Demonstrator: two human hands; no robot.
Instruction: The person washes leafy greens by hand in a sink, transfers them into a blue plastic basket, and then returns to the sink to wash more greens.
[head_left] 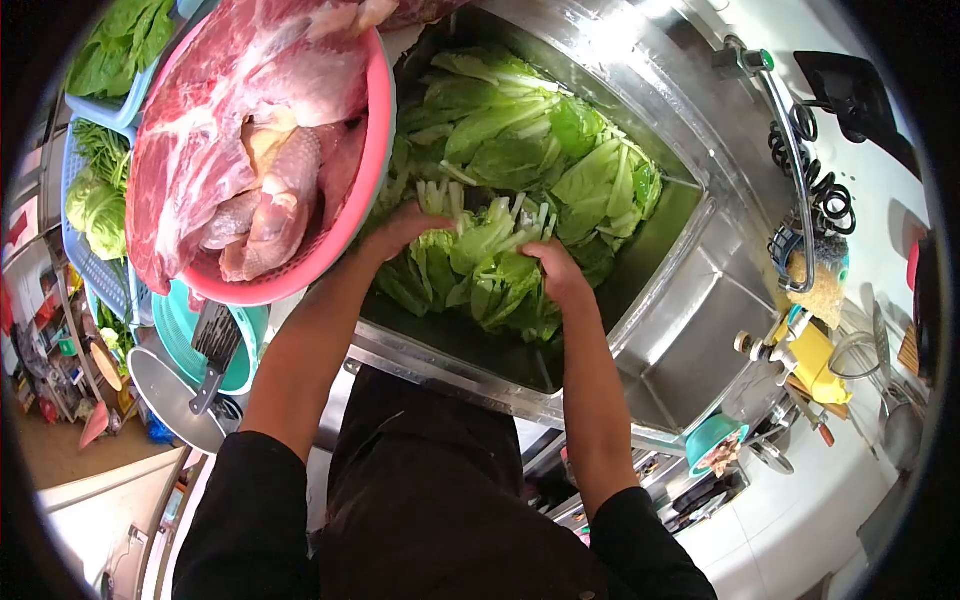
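Both my hands reach into a steel sink [660, 230] full of water and green leafy vegetables [520, 150]. My left hand [400, 228] grips one side of a bunch of leafy greens with pale stalks [480, 255]. My right hand [555, 270] grips the bunch's other side. The bunch sits half above the water, stalks pointing away from me. Loose leaves float beyond it across the basin.
A pink basket [350, 215] of raw meat stands just left of the sink. Further left are blue baskets of greens [110, 60], a teal bowl with a cleaver [215, 345], and a metal lid. A second smaller basin [700, 340], a tap [790, 150] and a sponge lie to the right.
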